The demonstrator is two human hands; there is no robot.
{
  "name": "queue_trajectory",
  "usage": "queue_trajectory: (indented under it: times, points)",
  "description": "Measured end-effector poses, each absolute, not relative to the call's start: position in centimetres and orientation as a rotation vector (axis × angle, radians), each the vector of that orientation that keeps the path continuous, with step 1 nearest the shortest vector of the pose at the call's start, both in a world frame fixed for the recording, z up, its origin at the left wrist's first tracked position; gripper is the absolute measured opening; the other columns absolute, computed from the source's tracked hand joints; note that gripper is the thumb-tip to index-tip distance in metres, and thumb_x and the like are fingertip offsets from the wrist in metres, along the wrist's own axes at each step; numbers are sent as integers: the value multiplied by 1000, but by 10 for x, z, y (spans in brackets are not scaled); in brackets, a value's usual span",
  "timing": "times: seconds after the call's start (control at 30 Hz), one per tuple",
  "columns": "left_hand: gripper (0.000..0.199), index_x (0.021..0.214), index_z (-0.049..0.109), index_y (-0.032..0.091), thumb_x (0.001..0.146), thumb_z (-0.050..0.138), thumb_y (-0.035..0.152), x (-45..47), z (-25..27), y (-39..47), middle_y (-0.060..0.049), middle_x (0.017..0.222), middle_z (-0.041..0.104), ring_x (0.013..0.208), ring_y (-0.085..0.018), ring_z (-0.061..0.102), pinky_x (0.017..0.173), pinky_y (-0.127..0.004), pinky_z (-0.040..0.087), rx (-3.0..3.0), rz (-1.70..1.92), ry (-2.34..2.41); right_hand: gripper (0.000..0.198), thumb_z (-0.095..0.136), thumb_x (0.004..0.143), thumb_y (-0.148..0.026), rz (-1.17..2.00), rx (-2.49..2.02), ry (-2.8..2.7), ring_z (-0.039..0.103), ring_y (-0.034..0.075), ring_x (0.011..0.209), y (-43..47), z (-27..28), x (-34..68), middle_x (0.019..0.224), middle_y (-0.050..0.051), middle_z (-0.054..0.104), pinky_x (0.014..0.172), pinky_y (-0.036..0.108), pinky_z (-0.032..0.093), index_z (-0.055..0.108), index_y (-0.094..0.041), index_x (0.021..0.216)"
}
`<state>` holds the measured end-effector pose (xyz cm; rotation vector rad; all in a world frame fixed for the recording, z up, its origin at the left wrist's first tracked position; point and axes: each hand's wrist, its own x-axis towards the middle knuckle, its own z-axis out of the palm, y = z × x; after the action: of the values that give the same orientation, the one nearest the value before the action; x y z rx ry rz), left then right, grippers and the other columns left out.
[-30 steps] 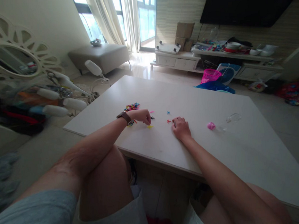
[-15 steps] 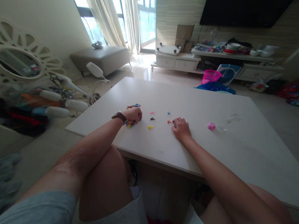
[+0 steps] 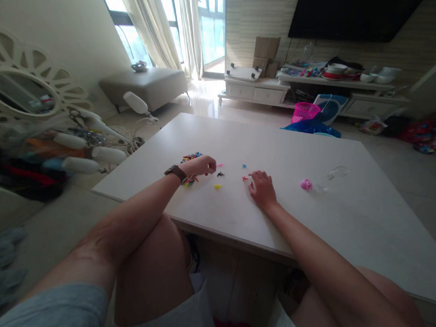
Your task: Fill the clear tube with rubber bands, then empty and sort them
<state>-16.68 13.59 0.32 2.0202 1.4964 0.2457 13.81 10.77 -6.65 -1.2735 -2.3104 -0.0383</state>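
My left hand (image 3: 204, 165), with a brown watch on the wrist, hovers beside the black piece (image 3: 220, 174). Its fingers are pinched, and what they may hold is too small to name. Behind and under that wrist lies a pile of small multicoloured plastic pieces (image 3: 191, 157), partly hidden. Loose pieces lie apart: pink (image 3: 220, 165), yellow (image 3: 217, 186), blue (image 3: 244, 166) and red (image 3: 244, 178). Resting on the table just right of the red piece, my right hand (image 3: 263, 187) has its thumb and forefinger apart, with nothing visible between them.
On the right of the white table (image 3: 315, 231) lie a pink ball-like object (image 3: 306, 185) and a clear plastic item (image 3: 337, 173). Beyond the far edge stand a pink basket (image 3: 305, 111) and a blue bag (image 3: 310, 127). A white lamp (image 3: 104, 154) is close to the left edge.
My left hand has moved right, from the pile toward the black piece. The fingers of my right hand have spread a little beside the red piece. The view has shifted slightly.
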Motion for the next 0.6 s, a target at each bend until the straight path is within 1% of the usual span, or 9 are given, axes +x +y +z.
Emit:
queue_trajectory:
  times: [0.17,0.27,0.43,0.6]
  points:
    - [14,83,74,15,79,64,24,-132,1,132,-2,68,71,60,-12,62,58,-20,42,2124,291,1345,24,54,92,-23,-19,-1114,-2351,52,27,120,103,-63,139,126,10,64,94,40,38,62,-22,115]
    - [16,88,74,14,81,64,23,-116,-2,131,-2,67,70,60,-12,63,59,-20,43,2149,371,1309,25,56,92,-26,-2,-1026,-2400,52,27,123,102,-61,139,129,10,64,97,41,38,62,-22,115]
    - [14,91,73,15,80,68,23,-101,-11,136,-2,70,72,61,-12,62,59,-21,43,2193,510,1283,30,57,92,-30,41,-974,-2463,49,27,128,100,-58,140,139,11,61,100,42,36,64,-21,120]
    - [16,95,73,16,80,68,21,-96,-15,136,-3,74,73,62,-12,62,60,-22,43,2184,544,1253,40,55,93,-33,118,-1019,-2560,45,28,134,97,-51,138,148,10,55,104,41,33,63,-22,130]
